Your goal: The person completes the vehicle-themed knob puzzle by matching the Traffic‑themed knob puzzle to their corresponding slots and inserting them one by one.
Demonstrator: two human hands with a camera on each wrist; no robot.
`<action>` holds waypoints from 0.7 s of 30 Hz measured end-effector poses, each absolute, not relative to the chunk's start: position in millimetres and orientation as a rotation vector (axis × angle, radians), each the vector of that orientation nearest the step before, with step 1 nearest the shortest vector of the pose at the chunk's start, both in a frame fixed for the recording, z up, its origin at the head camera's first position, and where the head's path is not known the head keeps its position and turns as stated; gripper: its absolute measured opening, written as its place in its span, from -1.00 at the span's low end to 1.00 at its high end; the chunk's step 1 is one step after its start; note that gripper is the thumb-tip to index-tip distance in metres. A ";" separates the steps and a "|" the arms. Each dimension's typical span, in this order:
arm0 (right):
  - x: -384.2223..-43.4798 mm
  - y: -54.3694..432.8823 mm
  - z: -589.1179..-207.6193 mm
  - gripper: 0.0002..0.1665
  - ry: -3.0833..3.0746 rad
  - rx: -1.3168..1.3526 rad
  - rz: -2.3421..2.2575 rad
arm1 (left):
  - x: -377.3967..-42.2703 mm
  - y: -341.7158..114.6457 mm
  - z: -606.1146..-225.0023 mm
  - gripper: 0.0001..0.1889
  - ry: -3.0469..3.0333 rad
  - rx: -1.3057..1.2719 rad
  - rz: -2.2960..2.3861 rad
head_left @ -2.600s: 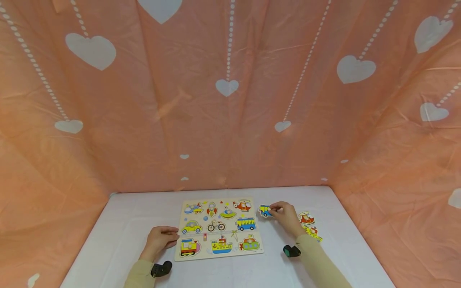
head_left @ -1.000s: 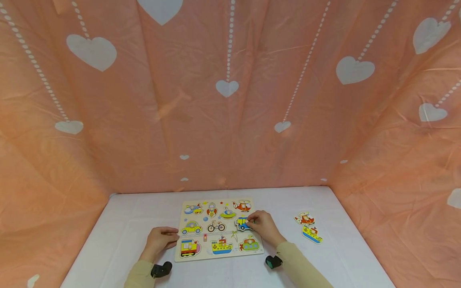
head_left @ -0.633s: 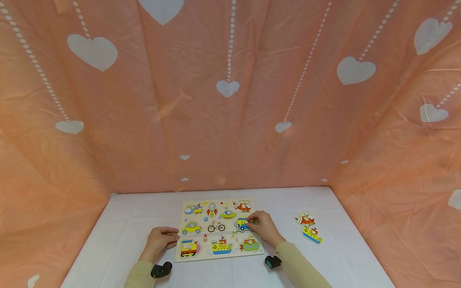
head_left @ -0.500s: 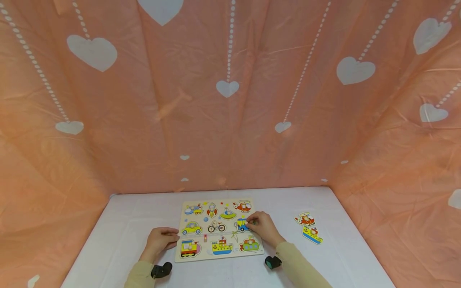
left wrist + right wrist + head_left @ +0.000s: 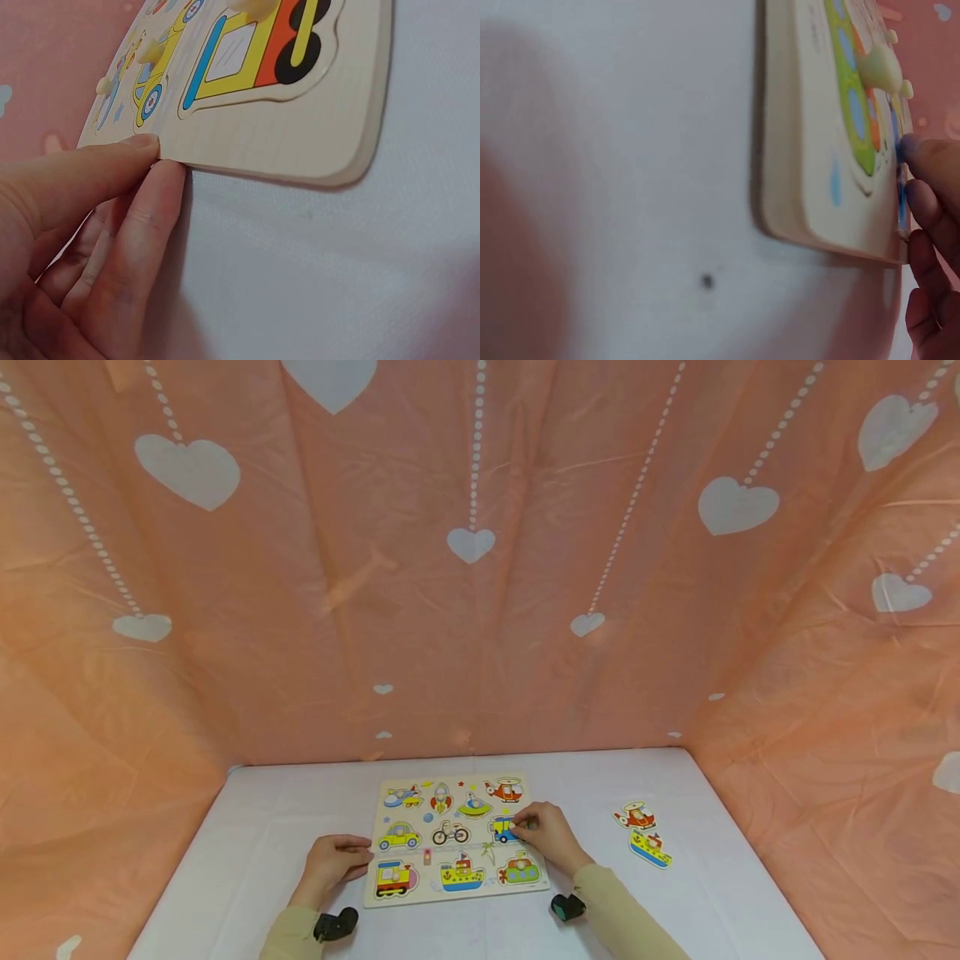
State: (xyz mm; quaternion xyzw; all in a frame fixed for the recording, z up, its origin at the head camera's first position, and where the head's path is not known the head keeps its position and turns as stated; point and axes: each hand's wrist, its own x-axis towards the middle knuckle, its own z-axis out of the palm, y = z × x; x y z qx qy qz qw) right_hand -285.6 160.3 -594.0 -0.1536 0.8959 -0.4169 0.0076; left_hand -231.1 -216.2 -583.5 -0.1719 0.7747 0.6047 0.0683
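Observation:
A wooden knob puzzle board (image 5: 429,887) with vehicle pictures lies flat on the white table. At its left edge my left hand (image 5: 332,860) grips the rim; in the left wrist view the thumb (image 5: 139,144) is on top and a finger is against the underside. My right hand (image 5: 553,837) pinches a blue-and-yellow bus piece (image 5: 501,830) at the board's right side, over the bus picture. Fingers partly cover that piece, so whether it sits fully flush cannot be told. Close to the right hand, the right wrist view has a green submarine piece (image 5: 859,112) with a knob.
Right of the board lie two loose pieces, a red helicopter (image 5: 637,816) and a yellow-and-blue boat (image 5: 649,850). An orange curtain (image 5: 420,610) with white hearts surrounds the table (image 5: 285,793) at the back and sides.
My right hand has carried the bus piece left from beside the board onto its bus picture, and now stays there almost still. The left hand has kept its place.

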 end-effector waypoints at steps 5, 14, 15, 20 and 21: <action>-286.8 159.4 -594.7 -0.86 2.798 -0.475 -1.303 | -230.5 -216.8 -582.5 -0.73 2.328 -0.520 1.822; -287.0 164.7 -594.9 -0.75 2.757 -0.537 -1.368 | -231.1 -216.5 -584.5 -0.74 2.316 -0.526 1.831; -287.2 166.3 -594.5 -0.71 2.746 -0.534 -1.379 | -231.3 -216.5 -584.7 -0.74 2.315 -0.525 1.829; -285.5 176.3 -586.5 -0.55 2.695 -0.488 -1.445 | -231.2 -216.8 -584.1 -0.74 2.336 -0.515 1.805; -285.0 178.5 -584.1 -0.54 2.689 -0.474 -1.457 | -231.1 -216.9 -583.8 -0.74 2.340 -0.509 1.802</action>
